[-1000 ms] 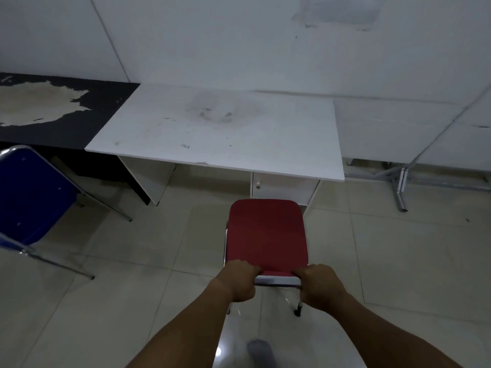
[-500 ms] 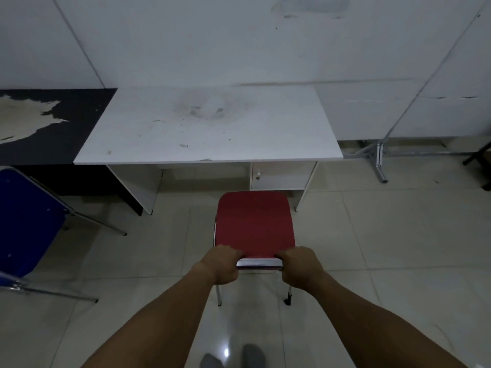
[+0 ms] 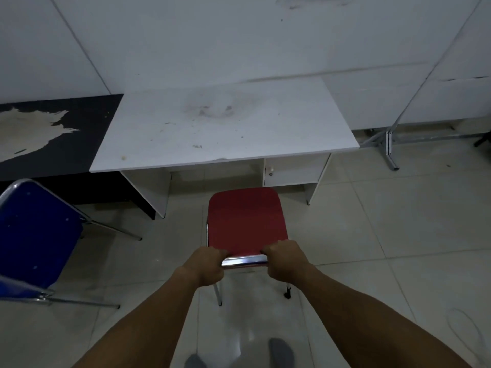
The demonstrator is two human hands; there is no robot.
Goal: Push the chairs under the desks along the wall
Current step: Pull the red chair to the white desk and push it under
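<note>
Red chair [image 3: 245,221] before white desk [image 3: 225,128], left hand [image 3: 206,265] and right hand [image 3: 285,261] gripping its backrest, arms outstretched

Red chair [image 3: 245,221]: matt padded seat, shiny chrome frame. White desk [image 3: 225,126]: smudged laminate. Floor [image 3: 372,235]: glossy tile.

One chair [image 3: 247,221] stands before the table [image 3: 225,128]; second chair [image 3: 34,235] to its left; wall [image 3: 239,35] behind the table.
</note>
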